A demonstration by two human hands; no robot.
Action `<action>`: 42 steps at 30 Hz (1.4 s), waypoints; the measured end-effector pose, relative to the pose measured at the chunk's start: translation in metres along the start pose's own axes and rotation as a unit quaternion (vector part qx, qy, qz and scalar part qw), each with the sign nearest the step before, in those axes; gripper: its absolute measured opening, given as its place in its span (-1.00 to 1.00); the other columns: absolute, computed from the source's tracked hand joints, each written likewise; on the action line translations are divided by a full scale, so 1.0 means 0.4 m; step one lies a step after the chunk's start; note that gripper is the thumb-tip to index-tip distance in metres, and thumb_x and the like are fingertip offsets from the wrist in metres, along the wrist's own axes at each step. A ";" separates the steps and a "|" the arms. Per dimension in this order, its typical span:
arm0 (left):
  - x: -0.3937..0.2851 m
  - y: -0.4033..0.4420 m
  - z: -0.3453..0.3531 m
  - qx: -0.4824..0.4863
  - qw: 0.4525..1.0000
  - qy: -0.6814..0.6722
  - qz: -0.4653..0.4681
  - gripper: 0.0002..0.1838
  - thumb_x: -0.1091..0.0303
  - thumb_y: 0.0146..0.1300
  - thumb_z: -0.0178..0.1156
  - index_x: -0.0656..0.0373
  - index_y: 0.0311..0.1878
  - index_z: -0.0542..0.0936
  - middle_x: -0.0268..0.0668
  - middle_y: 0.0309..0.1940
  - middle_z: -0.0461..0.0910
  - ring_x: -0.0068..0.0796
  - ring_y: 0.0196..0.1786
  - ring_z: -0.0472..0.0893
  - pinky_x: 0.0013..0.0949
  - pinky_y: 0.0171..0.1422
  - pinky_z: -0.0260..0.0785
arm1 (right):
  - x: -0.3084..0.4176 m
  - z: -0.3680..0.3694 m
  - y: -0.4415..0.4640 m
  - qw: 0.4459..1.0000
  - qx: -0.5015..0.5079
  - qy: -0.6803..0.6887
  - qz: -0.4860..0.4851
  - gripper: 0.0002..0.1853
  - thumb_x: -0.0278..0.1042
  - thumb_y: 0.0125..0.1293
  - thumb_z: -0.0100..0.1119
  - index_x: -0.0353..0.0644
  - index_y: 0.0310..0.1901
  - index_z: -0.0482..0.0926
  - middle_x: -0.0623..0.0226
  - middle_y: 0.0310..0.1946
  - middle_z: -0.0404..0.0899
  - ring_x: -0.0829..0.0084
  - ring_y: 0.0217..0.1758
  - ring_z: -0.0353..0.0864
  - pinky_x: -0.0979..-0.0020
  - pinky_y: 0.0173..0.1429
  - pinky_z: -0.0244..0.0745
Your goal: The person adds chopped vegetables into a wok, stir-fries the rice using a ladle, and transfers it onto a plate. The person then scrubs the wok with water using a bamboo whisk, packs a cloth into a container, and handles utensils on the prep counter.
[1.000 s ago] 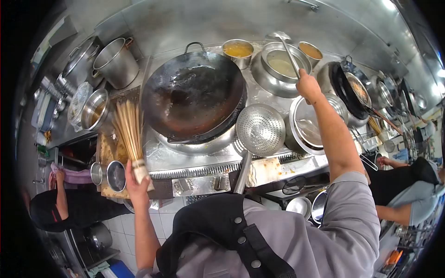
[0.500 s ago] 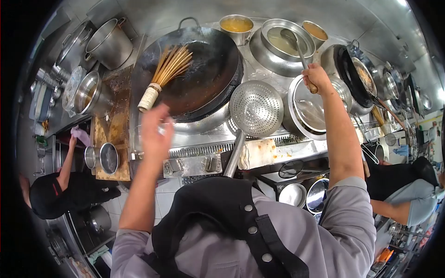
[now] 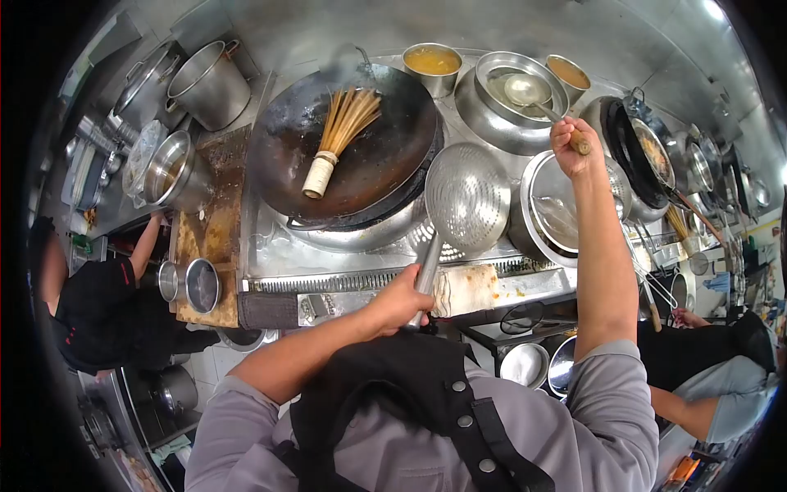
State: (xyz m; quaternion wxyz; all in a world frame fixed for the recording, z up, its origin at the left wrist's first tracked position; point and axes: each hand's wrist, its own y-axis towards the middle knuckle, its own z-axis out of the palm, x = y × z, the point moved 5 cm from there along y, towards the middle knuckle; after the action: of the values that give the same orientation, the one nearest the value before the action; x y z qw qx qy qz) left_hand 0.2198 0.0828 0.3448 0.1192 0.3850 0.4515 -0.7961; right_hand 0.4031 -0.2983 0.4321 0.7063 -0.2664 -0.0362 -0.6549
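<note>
My left hand [image 3: 400,300] is closed around the handle of a large perforated skimmer [image 3: 467,197], whose round bowl rests beside the wok. In my right hand [image 3: 576,146] is the wooden-ended handle of a ladle [image 3: 527,88]. The ladle's bowl is over the metal pot [image 3: 485,105] of pale liquid; whether it touches the liquid I cannot tell. A bamboo wok brush [image 3: 348,123] with a white-wrapped handle lies inside the big dark wok [image 3: 283,156], to the left.
A pot [image 3: 531,217] with a clear liquid stands right of the skimmer. Behind are containers of yellow [image 3: 433,61] and orange liquid [image 3: 568,72]. A stained cloth [image 3: 464,289] lies on the front edge. Co-workers stand at left [image 3: 90,303] and right [image 3: 705,361].
My left hand has moved from near the brush down and right onto the skimmer's handle. The brush now lies further inside the wok. The ladle's bowl has turned over the pot.
</note>
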 end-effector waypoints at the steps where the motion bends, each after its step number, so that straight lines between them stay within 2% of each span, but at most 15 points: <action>1: -0.034 -0.039 0.005 -0.049 0.995 0.076 0.049 -0.20 0.68 0.17 0.19 0.14 0.49 0.14 -0.18 -0.32 0.53 -0.47 -0.53 0.56 -0.34 -0.53 0.45 | 0.003 0.011 -0.013 1.000 0.003 -0.004 -0.005 -0.88 -0.44 0.41 0.01 -0.25 -0.29 0.35 0.34 -0.47 0.47 0.54 -0.49 0.55 0.58 -0.51 0.51; 3: -0.070 -0.093 -0.009 -0.044 0.994 0.068 0.075 -0.14 0.71 0.16 0.17 0.11 0.53 0.09 -0.17 -0.28 0.53 -0.49 -0.53 0.54 -0.37 -0.52 0.43 | 0.000 0.027 -0.031 0.999 0.008 -0.037 -0.004 -0.89 -0.45 0.40 0.02 -0.24 -0.29 0.36 0.36 -0.49 0.47 0.53 -0.50 0.54 0.57 -0.51 0.51; 5: -0.121 -0.156 -0.049 -0.089 0.973 0.098 0.191 -0.06 0.68 0.12 0.25 0.13 0.55 0.04 -0.16 -0.12 0.53 -0.51 -0.49 0.55 -0.41 -0.50 0.43 | -0.022 0.046 -0.052 0.994 -0.038 -0.106 0.018 -0.91 -0.47 0.35 0.06 -0.22 -0.32 0.39 0.37 -0.54 0.48 0.52 -0.54 0.52 0.55 -0.53 0.49; 7: -0.181 -0.227 -0.092 -0.121 0.963 0.035 0.240 -0.04 0.68 0.13 0.26 0.07 0.57 0.02 -0.18 -0.15 0.55 -0.55 -0.50 0.54 -0.44 -0.50 0.41 | -0.050 0.082 -0.080 0.960 -0.095 -0.255 -0.065 -0.87 -0.47 0.34 0.09 -0.25 -0.36 0.39 0.34 -0.57 0.48 0.52 -0.57 0.50 0.55 -0.56 0.46; 11: -0.254 -0.278 -0.263 -0.232 0.918 -0.008 0.320 -0.15 0.68 0.14 0.22 0.13 0.50 0.11 -0.25 -0.30 0.53 -0.53 -0.54 0.52 -0.45 -0.52 0.40 | -0.151 0.182 -0.203 0.929 -0.034 -0.354 -0.108 -0.90 -0.49 0.33 0.11 -0.23 -0.26 0.37 0.30 -0.53 0.49 0.53 -0.57 0.48 0.55 -0.58 0.42; 15: -0.294 -0.252 -0.463 -0.270 0.915 -0.065 0.294 -0.23 0.63 0.14 0.22 0.19 0.43 0.15 -0.21 -0.37 0.52 -0.47 -0.57 0.52 -0.35 -0.59 0.36 | -0.314 0.256 -0.338 0.956 0.013 -0.272 -0.111 -0.74 -0.50 0.32 0.12 -0.12 -0.02 0.32 0.26 -0.45 0.51 0.53 -0.59 0.47 0.53 -0.61 0.39; 18: -0.265 -0.200 -0.566 -0.265 0.916 -0.122 0.277 -0.28 0.61 0.16 0.22 0.18 0.38 0.18 -0.20 -0.40 0.51 -0.44 -0.56 0.52 -0.35 -0.60 0.36 | -0.451 0.289 -0.374 0.937 0.014 -0.331 -0.108 -0.66 -0.50 0.28 0.17 -0.17 0.05 0.34 0.28 -0.46 0.51 0.52 -0.61 0.48 0.51 -0.61 0.39; 22: -0.255 -0.187 -0.611 -0.212 0.914 -0.220 0.267 -0.41 0.59 0.19 0.23 0.18 0.27 0.23 -0.21 -0.42 0.50 -0.42 -0.54 0.53 -0.37 -0.59 0.36 | -0.601 0.268 -0.360 0.863 0.005 -0.501 -0.068 -0.39 -0.55 0.17 0.21 -0.28 0.29 0.29 0.27 -0.47 0.53 0.49 -0.62 0.50 0.43 -0.59 0.40; 27: -0.199 -0.201 -0.660 -0.215 0.909 -0.196 0.298 -0.38 0.59 0.19 0.23 0.22 0.31 0.23 -0.22 -0.43 0.51 -0.43 -0.54 0.53 -0.38 -0.60 0.35 | -0.574 0.199 -0.361 0.836 -0.019 -0.530 -0.143 -0.38 -0.53 0.19 0.22 -0.31 0.31 0.29 0.25 -0.47 0.54 0.45 -0.63 0.51 0.40 -0.58 0.40; 29: -0.174 -0.197 -0.690 -0.303 0.904 -0.067 0.296 -0.35 0.58 0.19 0.23 0.22 0.34 0.22 -0.21 -0.44 0.51 -0.43 -0.55 0.53 -0.37 -0.60 0.35 | -0.461 0.181 -0.328 0.755 -0.095 -0.611 -0.219 -0.39 -0.53 0.18 0.22 -0.35 0.29 0.32 0.20 -0.46 0.56 0.41 -0.62 0.53 0.36 -0.56 0.42; 33: -0.153 -0.206 -0.668 -0.237 0.924 -0.181 0.240 -0.35 0.52 0.22 0.25 0.20 0.35 0.22 -0.22 -0.45 0.52 -0.44 -0.55 0.53 -0.40 -0.59 0.36 | -0.224 0.133 -0.134 0.570 -0.229 -0.753 -0.238 -0.55 -0.57 0.19 0.14 -0.46 0.13 0.37 0.10 -0.39 0.62 0.30 -0.59 0.60 0.24 -0.51 0.51; 37: -0.149 -0.221 -0.646 -0.215 0.925 -0.227 0.216 -0.58 0.26 0.42 0.16 0.10 0.26 0.32 -0.17 -0.37 0.61 -0.39 -0.52 0.59 -0.38 -0.59 0.41 | -0.057 0.077 0.022 0.648 -0.217 -0.716 -0.144 -0.80 -0.54 0.24 0.10 -0.46 -0.14 0.42 0.15 -0.45 0.58 0.31 -0.61 0.57 0.30 -0.51 0.54; 38: -0.151 -0.238 -0.621 -0.194 0.929 -0.226 0.218 -0.68 0.11 0.53 0.00 0.06 0.18 0.38 -0.18 -0.32 0.64 -0.37 -0.49 0.61 -0.40 -0.55 0.44 | -0.012 0.012 0.074 0.855 -0.179 -0.474 -0.108 -0.89 -0.54 0.26 0.07 -0.40 -0.24 0.41 0.20 -0.48 0.53 0.36 -0.60 0.55 0.37 -0.52 0.53; 39: -0.130 -0.241 -0.603 -0.198 0.930 -0.227 0.213 -0.68 0.11 0.53 0.00 0.06 0.18 0.38 -0.18 -0.32 0.64 -0.37 -0.49 0.61 -0.40 -0.55 0.44 | -0.009 -0.027 0.108 0.973 -0.127 -0.183 -0.061 -0.91 -0.53 0.29 0.05 -0.34 -0.35 0.39 0.26 -0.52 0.49 0.41 -0.58 0.54 0.44 -0.53 0.52; 42: 0.056 -0.213 -0.631 -0.265 0.896 -0.241 0.263 -0.67 0.05 0.55 -0.09 0.07 0.10 0.47 -0.21 -0.29 0.64 -0.44 -0.51 0.56 -0.50 -0.52 0.35 | -0.019 0.031 0.013 0.999 0.018 -0.016 -0.027 -0.89 -0.52 0.35 0.00 -0.25 -0.37 0.36 0.36 -0.50 0.43 0.54 -0.46 0.52 0.57 -0.48 0.47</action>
State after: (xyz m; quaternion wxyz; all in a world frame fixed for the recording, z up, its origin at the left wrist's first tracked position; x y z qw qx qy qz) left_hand 0.2865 0.3390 0.3072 0.5267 0.2399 0.4853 -0.6554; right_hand 0.4105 -0.2860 0.4377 0.6921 -0.2635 -0.0664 -0.6687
